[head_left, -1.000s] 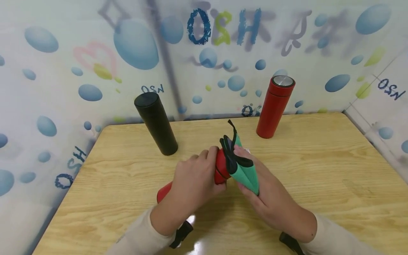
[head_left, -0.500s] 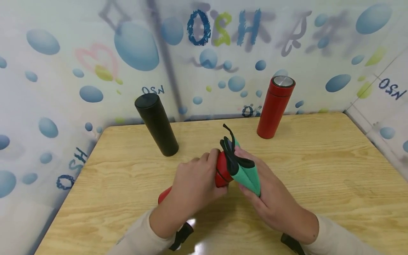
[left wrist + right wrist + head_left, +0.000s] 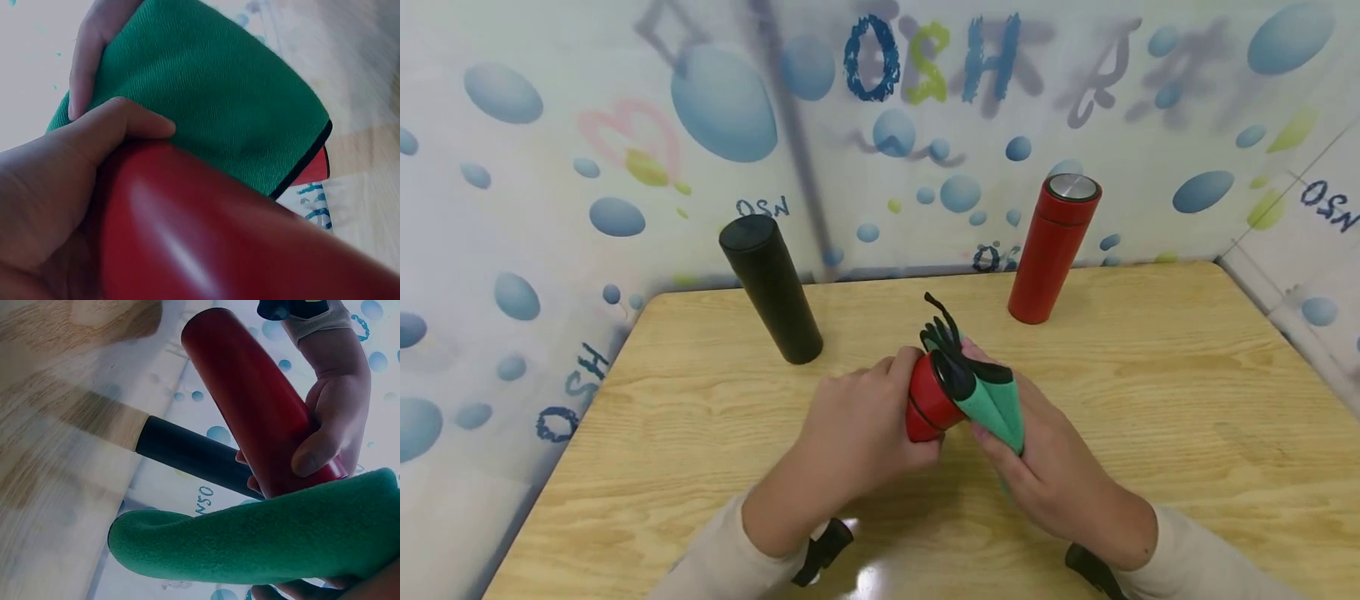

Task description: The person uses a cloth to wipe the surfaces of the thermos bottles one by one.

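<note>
My left hand (image 3: 857,429) grips a red thermos bottle (image 3: 927,404) held tilted over the table, its lower part hidden behind that hand in the head view. My right hand (image 3: 1054,462) holds a folded green cloth (image 3: 998,412) with black edging against the bottle's top end. Seen from the left wrist, the cloth (image 3: 212,94) spreads behind the glossy red bottle (image 3: 206,231), with the left thumb bent near it. From the right wrist, the left fingers wrap around the bottle (image 3: 244,394), and the cloth (image 3: 262,534) overlaps its end.
On the wooden table (image 3: 700,408), a black thermos bottle (image 3: 775,292) stands upright at the back left. A second red thermos bottle (image 3: 1049,254) with a silver-topped lid stands at the back right. A patterned backdrop (image 3: 865,192) rises behind the table.
The cloth and right hand have shifted slightly right. The held bottle has turned, so more of its top end shows and its base has gone out of sight behind the left hand.
</note>
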A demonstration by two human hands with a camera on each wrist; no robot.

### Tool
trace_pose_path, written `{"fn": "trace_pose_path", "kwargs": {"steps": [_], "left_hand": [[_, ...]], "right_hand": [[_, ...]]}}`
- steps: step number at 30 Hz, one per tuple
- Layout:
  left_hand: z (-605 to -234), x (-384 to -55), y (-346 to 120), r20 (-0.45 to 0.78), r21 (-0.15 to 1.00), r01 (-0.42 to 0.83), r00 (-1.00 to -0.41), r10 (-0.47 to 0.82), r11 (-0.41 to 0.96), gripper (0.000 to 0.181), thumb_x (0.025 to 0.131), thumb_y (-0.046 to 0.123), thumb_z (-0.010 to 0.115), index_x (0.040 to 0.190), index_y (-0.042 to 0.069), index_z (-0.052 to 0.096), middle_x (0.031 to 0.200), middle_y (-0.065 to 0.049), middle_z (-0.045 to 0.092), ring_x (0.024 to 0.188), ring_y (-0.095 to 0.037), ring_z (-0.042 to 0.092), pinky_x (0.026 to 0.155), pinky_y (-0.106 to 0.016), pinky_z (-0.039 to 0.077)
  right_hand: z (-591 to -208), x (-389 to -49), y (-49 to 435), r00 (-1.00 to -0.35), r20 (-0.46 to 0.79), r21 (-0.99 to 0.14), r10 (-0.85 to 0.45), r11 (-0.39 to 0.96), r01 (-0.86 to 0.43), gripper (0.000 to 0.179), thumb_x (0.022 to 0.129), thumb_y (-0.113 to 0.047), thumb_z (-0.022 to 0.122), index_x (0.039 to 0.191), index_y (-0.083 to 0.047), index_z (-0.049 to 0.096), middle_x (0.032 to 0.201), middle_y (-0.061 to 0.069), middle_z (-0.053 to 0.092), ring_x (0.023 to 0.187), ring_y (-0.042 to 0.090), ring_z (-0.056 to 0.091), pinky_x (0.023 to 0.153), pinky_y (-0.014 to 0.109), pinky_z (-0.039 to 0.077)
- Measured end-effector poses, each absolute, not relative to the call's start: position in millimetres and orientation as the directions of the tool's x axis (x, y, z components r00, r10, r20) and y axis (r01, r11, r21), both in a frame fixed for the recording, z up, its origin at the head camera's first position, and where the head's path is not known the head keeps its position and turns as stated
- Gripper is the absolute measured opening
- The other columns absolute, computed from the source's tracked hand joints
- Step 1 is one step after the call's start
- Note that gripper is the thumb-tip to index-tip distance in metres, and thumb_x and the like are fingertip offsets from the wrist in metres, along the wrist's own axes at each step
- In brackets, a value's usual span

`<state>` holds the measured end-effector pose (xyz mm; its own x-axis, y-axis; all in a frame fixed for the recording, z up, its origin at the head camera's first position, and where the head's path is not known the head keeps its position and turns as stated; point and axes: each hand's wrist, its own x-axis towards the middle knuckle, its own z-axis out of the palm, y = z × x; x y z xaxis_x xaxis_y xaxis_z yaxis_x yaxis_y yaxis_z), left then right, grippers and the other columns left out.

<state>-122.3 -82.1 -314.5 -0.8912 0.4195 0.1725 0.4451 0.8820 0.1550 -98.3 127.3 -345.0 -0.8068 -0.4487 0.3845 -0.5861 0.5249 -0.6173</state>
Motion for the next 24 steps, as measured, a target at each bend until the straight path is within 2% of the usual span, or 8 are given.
{"fn": "trace_pose_path", "kwargs": {"steps": [4, 13, 20, 24], "left_hand": [[-313.9, -124.1, -81.9, 0.210, 0.125, 0.440, -0.888, 0.409, 0.889, 0.066, 0.069, 0.047, 0.082, 0.117, 0.013, 0.054, 0.082, 0.003, 0.067, 0.060, -0.009, 0.060, 0.051, -0.027, 0.050], [-313.6, -122.3, -81.8, 0.148, 0.160, 0.462, -0.885, 0.441, 0.873, 0.065, 0.070, 0.052, 0.080, 0.117, 0.015, 0.053, 0.081, 0.006, 0.064, 0.059, -0.007, 0.056, 0.050, -0.025, 0.047], [-308.6, -120.3, -85.2, 0.123, 0.206, 0.453, -0.891, 0.437, 0.867, 0.065, 0.071, 0.051, 0.079, 0.118, 0.015, 0.053, 0.081, 0.007, 0.064, 0.059, -0.006, 0.055, 0.051, -0.024, 0.046], [-308.3, -119.8, -84.9, 0.122, 0.206, 0.454, -0.891, 0.438, 0.867, 0.065, 0.072, 0.051, 0.079, 0.119, 0.015, 0.053, 0.081, 0.007, 0.063, 0.059, -0.006, 0.054, 0.050, -0.024, 0.045]], "right_hand": [[-343.6, -98.2, 128.0, -0.796, 0.392, -0.609, -0.461, 0.519, -0.600, 0.072, 0.096, -0.008, 0.061, 0.158, -0.015, 0.026, 0.163, 0.002, 0.032, 0.148, 0.020, 0.035, 0.117, 0.013, 0.026], [-344.3, -99.6, 127.7, -0.776, 0.428, -0.560, -0.463, 0.538, -0.630, 0.072, 0.094, -0.008, 0.063, 0.157, -0.011, 0.029, 0.162, 0.005, 0.034, 0.148, 0.022, 0.034, 0.117, 0.013, 0.025], [-343.0, -95.4, 127.5, -0.788, 0.415, -0.589, -0.454, 0.526, -0.613, 0.072, 0.093, -0.006, 0.063, 0.157, -0.014, 0.030, 0.161, 0.003, 0.034, 0.146, 0.020, 0.035, 0.114, 0.021, 0.037], [-343.0, -94.4, 127.9, -0.778, 0.429, -0.605, -0.460, 0.493, -0.625, 0.072, 0.092, -0.005, 0.063, 0.156, -0.013, 0.031, 0.160, 0.005, 0.035, 0.146, 0.021, 0.034, 0.116, 0.019, 0.033]]}}
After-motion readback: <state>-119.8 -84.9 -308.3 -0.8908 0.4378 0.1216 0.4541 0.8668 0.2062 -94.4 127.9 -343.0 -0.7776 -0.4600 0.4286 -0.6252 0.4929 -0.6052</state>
